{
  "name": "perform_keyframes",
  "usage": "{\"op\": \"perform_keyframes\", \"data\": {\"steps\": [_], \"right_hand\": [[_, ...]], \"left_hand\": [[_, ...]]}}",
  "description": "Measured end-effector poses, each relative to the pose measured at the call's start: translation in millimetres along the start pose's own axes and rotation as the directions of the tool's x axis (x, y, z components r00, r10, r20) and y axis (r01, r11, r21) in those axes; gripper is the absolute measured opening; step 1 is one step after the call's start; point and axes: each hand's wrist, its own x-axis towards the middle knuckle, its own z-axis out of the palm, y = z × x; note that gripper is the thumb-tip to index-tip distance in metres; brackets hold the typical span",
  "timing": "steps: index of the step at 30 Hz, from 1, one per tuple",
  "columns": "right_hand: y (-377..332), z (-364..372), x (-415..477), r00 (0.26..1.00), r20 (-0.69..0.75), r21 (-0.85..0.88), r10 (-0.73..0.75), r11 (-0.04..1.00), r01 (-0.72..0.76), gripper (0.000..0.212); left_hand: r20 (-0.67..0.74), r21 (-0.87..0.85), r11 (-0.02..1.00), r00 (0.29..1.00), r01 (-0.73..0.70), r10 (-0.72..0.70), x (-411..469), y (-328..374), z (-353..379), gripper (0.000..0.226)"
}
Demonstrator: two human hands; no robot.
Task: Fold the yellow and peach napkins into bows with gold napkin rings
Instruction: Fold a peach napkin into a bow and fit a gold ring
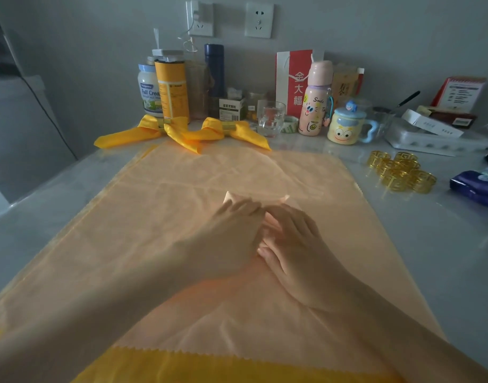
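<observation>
At table centre, left hand and right hand press straight-fingered on the folded peach napkin

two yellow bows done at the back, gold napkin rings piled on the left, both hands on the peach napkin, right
Not quite: the head view shows the gold napkin rings piled on the right, not the left. The yellow bows at the back, and the left hand and right hand on the peach napkin, are as you say.
</observation>
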Motion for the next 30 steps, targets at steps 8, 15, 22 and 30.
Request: {"op": "perform_keyframes", "data": {"steps": [8,15,22,30], "right_hand": [[-0.9,-5.6,1.1,0.95,0.298,0.039,0.098,0.993,-0.114,0.084],[13.5,-11.4,16.6,0.97,0.177,0.237,0.169,0.949,-0.208,0.081],[15.7,3.3,16.9,0.917,0.287,0.007,0.278,0.956,-0.292,0.099],[17.5,9.2,18.9,0.952,0.183,-0.051,0.244,0.97,-0.239,0.115]], "left_hand": [[0.09,0.004,0.997,0.993,0.076,-0.076,-9.0,9.4,13.1,0.096],[-0.021,-0.2,0.971,0.99,0.134,-0.141,9.1,-4.3,4.0,0.051],[0.068,0.0,0.973,0.971,0.231,-0.23,-1.1,8.9,17.3,0.091],[0.167,-0.033,0.919,0.909,0.393,-0.382,13.5,8.4,-2.5,0.067]]}}
